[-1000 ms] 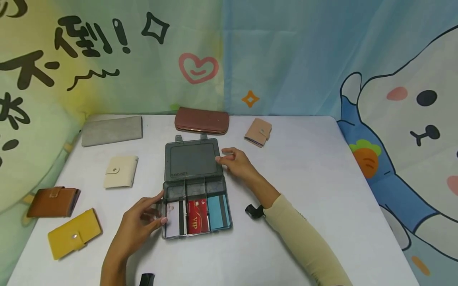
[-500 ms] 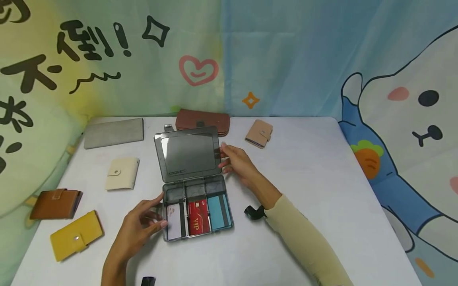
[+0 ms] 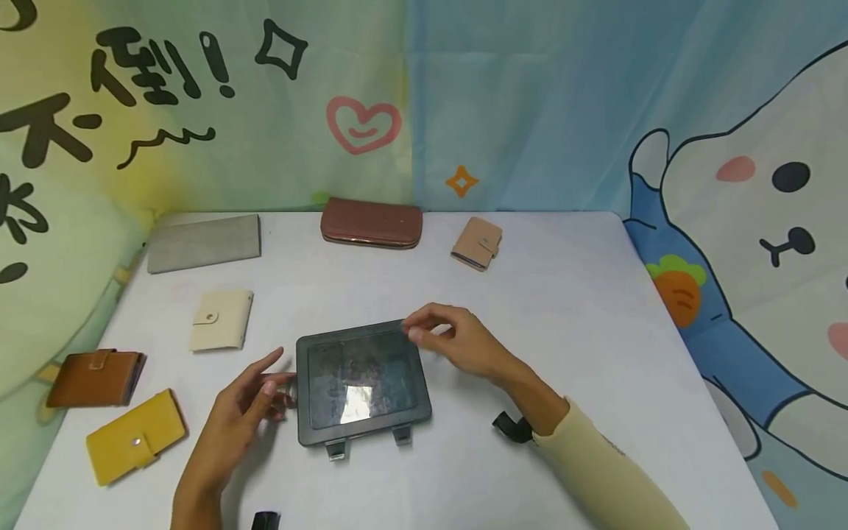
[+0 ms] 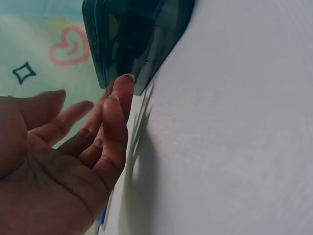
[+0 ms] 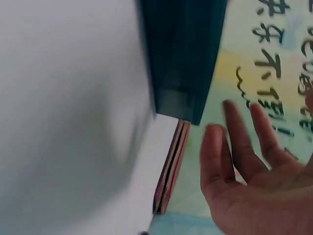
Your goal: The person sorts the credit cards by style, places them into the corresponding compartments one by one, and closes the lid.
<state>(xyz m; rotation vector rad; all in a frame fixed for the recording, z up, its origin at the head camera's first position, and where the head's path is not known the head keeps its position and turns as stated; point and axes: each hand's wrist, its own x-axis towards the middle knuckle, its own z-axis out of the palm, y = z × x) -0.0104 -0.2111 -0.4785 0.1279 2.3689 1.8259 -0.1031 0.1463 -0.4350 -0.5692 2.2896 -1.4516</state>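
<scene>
In the head view a dark translucent plastic case [image 3: 331, 353] lies at mid-table with its lid down over the base. Its two clip tabs [image 3: 336, 449] stick out at the near edge, unfastened. The cards inside are hidden but for faint shapes. My left hand [image 3: 232, 419] is at the case's left side, fingers loosely bent; in the left wrist view its fingertips [image 4: 128, 81] meet the case's edge. My right hand [image 3: 473, 344] hovers at the far right corner. In the right wrist view its fingers [image 5: 215, 147] are spread loosely, apart from the case [image 5: 186, 54].
Wallets and holders lie around: grey [image 3: 204, 244], cream [image 3: 221, 319], brown [image 3: 96, 378] and yellow [image 3: 136, 437] at the left, a maroon zip wallet [image 3: 372, 223] and a tan one [image 3: 477, 243] along the back. A printed curtain [image 3: 530, 110] hangs behind the table.
The case's lid has swung from folded back, through raised, to down over the base, covering the cards. My right hand has moved nearer with it. The left hand's fingers have loosened slightly.
</scene>
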